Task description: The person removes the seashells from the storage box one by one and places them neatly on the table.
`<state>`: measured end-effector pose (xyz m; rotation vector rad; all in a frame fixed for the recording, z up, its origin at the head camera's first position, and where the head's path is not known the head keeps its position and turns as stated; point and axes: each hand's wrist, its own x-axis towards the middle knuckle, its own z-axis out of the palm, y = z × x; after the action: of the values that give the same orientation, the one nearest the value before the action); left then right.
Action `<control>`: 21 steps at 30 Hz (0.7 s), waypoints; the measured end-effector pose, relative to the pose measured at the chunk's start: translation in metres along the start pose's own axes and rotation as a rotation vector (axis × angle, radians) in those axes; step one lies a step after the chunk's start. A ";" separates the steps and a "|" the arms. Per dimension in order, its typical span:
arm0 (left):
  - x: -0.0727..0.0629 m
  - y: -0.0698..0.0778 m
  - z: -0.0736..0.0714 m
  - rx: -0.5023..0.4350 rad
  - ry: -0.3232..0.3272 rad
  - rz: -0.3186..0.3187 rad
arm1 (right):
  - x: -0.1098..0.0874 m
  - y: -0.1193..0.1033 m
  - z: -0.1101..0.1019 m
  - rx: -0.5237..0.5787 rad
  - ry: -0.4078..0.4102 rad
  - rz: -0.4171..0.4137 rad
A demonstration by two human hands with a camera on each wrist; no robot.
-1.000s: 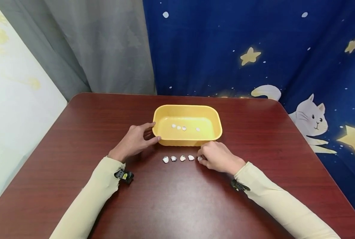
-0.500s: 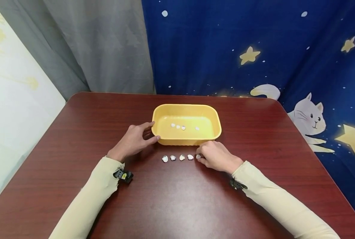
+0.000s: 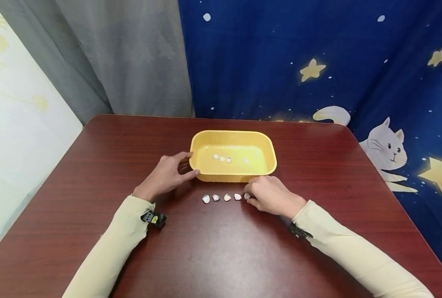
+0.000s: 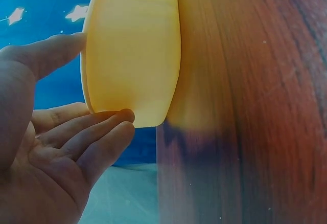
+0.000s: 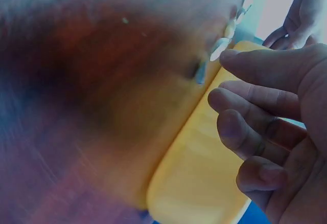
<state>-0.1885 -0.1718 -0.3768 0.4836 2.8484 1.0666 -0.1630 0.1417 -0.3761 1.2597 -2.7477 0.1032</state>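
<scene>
The end shell (image 3: 247,196) of a short row sits on the table, at the tips of the right hand (image 3: 269,195), its pale face partly covered. To its left lie four more shells (image 3: 227,197), spaced fairly evenly and touched by neither hand. That makes five on the tabletop, with the end one seemingly the only shell being handled. Just beyond the row stands a yellow tub (image 3: 226,178); on its floor are four small pale pieces (image 3: 229,160), three close together and one apart to the right, none of them touched.

The right hand is bent low over the row, thumb and forefinger at either side of the end shell, other fingers loosely curved; whether it pinches the shell cannot be told. The left hand (image 3: 167,171) is spread, holding nothing enclosed, its fairly straight fingers and thumb resting against the tub's left end. Both forearms, in cream sleeves (image 3: 109,244), reach forward across the red-brown table (image 3: 221,252).
</scene>
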 end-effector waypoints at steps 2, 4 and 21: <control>0.001 -0.001 0.000 -0.013 0.000 0.002 | 0.001 0.000 -0.007 -0.009 -0.010 -0.030; 0.002 -0.001 0.000 -0.017 -0.003 0.003 | 0.003 0.001 -0.017 -0.012 -0.026 -0.060; 0.006 -0.011 -0.001 -0.023 -0.006 0.006 | 0.067 0.014 -0.080 -0.072 -0.162 -0.198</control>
<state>-0.1969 -0.1785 -0.3825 0.4929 2.8280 1.0948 -0.2113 0.1094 -0.2880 1.5747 -2.7086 -0.1202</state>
